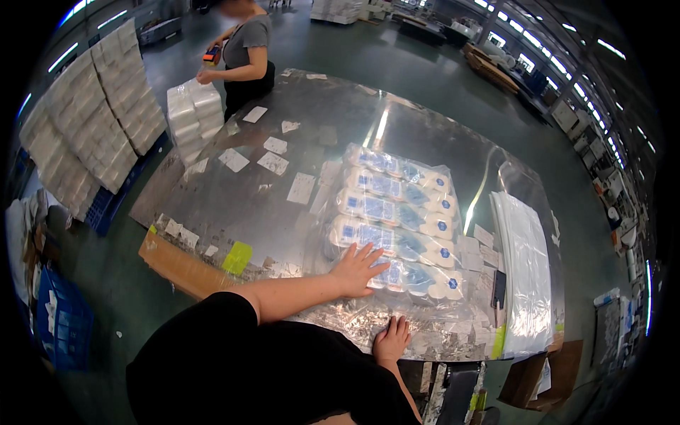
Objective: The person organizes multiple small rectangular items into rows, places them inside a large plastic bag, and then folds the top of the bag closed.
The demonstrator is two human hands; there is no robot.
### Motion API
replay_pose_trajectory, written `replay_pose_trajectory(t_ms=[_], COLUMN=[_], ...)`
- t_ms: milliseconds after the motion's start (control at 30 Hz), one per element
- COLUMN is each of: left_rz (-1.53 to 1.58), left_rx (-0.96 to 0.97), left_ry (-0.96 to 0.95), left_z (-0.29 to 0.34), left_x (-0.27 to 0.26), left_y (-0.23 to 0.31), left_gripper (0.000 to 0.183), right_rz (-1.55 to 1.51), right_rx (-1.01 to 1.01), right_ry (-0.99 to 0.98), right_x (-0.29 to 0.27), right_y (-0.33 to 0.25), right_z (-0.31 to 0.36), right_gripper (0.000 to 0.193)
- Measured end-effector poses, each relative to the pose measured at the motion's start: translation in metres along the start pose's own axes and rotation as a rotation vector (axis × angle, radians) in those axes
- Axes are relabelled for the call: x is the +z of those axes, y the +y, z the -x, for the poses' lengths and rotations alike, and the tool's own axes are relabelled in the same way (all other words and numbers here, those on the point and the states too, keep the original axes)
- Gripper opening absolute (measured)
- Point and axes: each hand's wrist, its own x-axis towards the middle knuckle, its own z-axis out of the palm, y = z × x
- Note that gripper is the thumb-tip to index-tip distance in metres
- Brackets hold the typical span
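Observation:
A clear plastic bag lies on the metal worktable, holding several rows of white roll packs with blue print. My left hand rests on the near left part of the bag, fingers spread and palm down, gripping nothing. Close to the table's near edge, my right hand lies on the worn tabletop just below the bag. Its fingers are stretched out, and nothing shows in them. The bag's film spreads loosely past the packs on the near side.
A stack of clear plastic bags lies at the table's right, beside a dark phone-like object. Paper labels are scattered left. Beyond the far left edge a co-worker holds a tape dispenser over a wrapped bundle.

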Motion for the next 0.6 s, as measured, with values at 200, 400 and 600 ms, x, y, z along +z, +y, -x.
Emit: replay_pose_trajectory(t_ms=[200,400,600], left_rz=[0.016,0.011,0.016], left_rx=[-0.004,-0.006,-0.008], left_ry=[-0.025,-0.043,-0.065], left_z=[-0.0008,-0.0011,-0.0009], left_x=[-0.0022,-0.0034,-0.0045], left_y=[0.0,0.0005,0.0001], left_gripper=[0.076,0.077,0.077], right_rz=[0.003,0.009,0.001], right_rx=[0.004,0.007,0.008], right_ry=[-0.003,-0.014,-0.018], right_x=[0.0009,0.0004,0.0006], right_y=[0.0002,0.0006,0.0005], right_z=[-0.0003,-0.0004,0.0001], right_gripper=[0.045,0.045,0.046])
